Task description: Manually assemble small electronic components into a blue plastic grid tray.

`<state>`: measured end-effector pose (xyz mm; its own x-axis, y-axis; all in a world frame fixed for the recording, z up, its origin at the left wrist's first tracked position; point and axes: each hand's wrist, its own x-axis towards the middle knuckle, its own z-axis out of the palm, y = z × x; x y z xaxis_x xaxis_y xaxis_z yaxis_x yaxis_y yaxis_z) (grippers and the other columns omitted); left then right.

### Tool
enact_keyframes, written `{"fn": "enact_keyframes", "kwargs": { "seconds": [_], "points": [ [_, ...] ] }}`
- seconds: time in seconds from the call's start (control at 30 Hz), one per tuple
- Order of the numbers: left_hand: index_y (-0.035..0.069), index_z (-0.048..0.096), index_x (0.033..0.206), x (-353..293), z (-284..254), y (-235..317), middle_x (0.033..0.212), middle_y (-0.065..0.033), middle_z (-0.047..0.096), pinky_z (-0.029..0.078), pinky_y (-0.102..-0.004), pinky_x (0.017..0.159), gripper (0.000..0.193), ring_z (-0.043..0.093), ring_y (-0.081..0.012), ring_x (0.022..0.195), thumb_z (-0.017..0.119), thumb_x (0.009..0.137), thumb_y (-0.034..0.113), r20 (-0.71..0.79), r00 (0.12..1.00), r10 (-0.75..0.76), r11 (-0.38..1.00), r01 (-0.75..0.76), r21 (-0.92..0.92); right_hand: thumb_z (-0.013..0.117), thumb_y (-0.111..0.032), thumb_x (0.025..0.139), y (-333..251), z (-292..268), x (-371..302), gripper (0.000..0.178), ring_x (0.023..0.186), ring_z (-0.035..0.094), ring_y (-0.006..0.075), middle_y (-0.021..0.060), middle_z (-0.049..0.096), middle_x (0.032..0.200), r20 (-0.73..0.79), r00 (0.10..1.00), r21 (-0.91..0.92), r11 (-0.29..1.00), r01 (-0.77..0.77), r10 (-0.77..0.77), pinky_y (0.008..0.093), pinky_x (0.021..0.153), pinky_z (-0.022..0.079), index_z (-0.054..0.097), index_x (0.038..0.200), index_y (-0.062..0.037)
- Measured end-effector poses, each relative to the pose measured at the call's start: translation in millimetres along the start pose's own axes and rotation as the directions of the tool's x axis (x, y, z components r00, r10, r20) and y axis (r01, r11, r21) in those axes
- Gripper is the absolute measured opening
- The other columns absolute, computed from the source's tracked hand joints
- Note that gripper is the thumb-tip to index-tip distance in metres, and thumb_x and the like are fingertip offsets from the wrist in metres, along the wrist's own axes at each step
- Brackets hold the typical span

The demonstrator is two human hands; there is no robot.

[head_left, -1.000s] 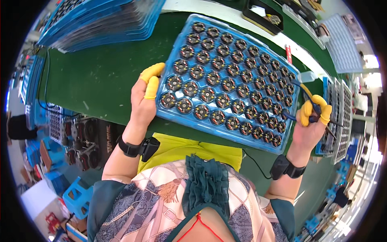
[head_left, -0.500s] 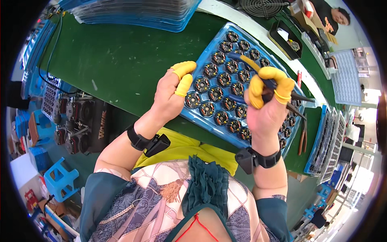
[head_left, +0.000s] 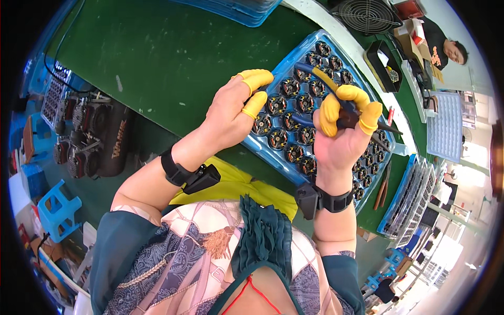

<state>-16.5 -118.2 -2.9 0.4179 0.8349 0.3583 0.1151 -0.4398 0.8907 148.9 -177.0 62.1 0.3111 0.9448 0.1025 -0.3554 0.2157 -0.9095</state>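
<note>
Green worktop (head_left: 157,58) is spreading out beyond and to the left of my left hand (head_left: 230,113). Below the fingers of my right hand (head_left: 338,144), a blue tray (head_left: 274,157) is sitting at a slant, its pockets holding rows of round dark parts (head_left: 278,139) with coppery and yellow bits; the hand is hiding some of them. My left index finger and thumb, both wearing yellow covers, are staying narrowly apart at the tray's left edge; I cannot tell whether they are gripping it. My right fingers are closing around pliers (head_left: 326,80), holding them over the parts, the blue-and-yellow handles spreading toward my left fingers. To the right of my right fingers, a second tool (head_left: 387,178) with reddish-brown handles is lying beside the tray; farther right, a tray stack (head_left: 407,202) is showing rows of dark spots. Ahead of those fingers, a black bin (head_left: 377,67) is holding a white piece (head_left: 383,56) and a round part (head_left: 392,75). Ahead of my left fingers, stacked blue trays (head_left: 236,9) are showing only partly, their contents out of sight.
</note>
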Motion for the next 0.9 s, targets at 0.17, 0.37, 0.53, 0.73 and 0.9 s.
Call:
{"fn": "enact_keyframes", "kwargs": {
  "seconds": [0.17,0.37,0.53,0.73,0.9],
  "points": [
    [-0.001,0.055,0.112,0.8,1.4,-3.2,0.114,-0.0141,0.056,0.042,-0.0302,0.089,0.027,0.055,-0.0234,0.103,0.046,0.087,0.003,-0.016,0.999,0.037,0.999,-0.037,0.0,0.041,-0.057,0.087,-2.8,-4.9,0.2,0.063,0.051,0.042,0.0128,0.0087,0.056,0.071,-0.006,1.0,0.088,0.996,0.009,-0.009,0.025,0.047,0.033,0.052,0.117,-0.0026],
    [0.0,0.054,0.116,0.4,0.4,-11.7,0.113,-0.0095,0.052,0.044,-0.026,0.085,0.028,0.053,-0.0163,0.101,0.041,0.093,0.006,-0.141,0.987,-0.081,0.98,0.053,-0.19,0.042,-0.061,0.085,-13.2,-20.6,5.0,0.069,0.074,0.058,0.018,0.0105,0.064,0.086,-0.18,0.968,-0.001,0.984,0.179,-0.177,0.0326,0.062,0.042,0.05,0.12,-0.0025],
    [-0.001,0.055,0.115,-1.9,-0.2,-10.6,0.111,-0.01,0.055,0.042,-0.026,0.085,0.027,0.054,-0.0167,0.099,0.041,0.093,0.008,-0.098,0.995,0.001,0.999,-0.006,-0.051,0.043,-0.055,0.088,-77.1,-66.0,-20.3,0.064,0.068,0.055,0.0135,0.008,0.062,0.078,-0.222,0.886,-0.207,0.907,0.366,-0.408,0.0244,0.058,0.038,0.054,0.114,0.0025],
    [-0.001,0.055,0.114,-3.1,-0.6,-10.8,0.114,-0.01,0.056,0.041,-0.0267,0.087,0.029,0.054,-0.0164,0.099,0.042,0.095,0.016,-0.08,0.994,-0.073,0.99,0.062,-0.13,0.052,-0.03,0.091,-113.5,-147.3,-91.7,0.033,0.063,0.047,0.0059,0.0009,0.053,0.075,-0.506,0.696,-0.735,0.677,-0.04,-0.509,0.0198,0.054,0.037,0.059,0.107,-0.0023],
    [-0.001,0.054,0.117,4.9,0.3,-1.4,0.115,-0.0105,0.057,0.04,-0.0269,0.089,0.04,0.055,-0.0164,0.1,0.039,0.096,0.03,0.049,0.991,-0.121,0.96,0.13,-0.247,0.06,-0.005,0.083,-116.8,-216.8,-155.5,0.032,0.074,0.055,0.0108,0.0064,0.059,0.092,-0.51,0.73,-0.859,0.314,-0.405,-0.454,0.0209,0.066,0.045,0.054,0.115,-0.0008]
  ]
}}
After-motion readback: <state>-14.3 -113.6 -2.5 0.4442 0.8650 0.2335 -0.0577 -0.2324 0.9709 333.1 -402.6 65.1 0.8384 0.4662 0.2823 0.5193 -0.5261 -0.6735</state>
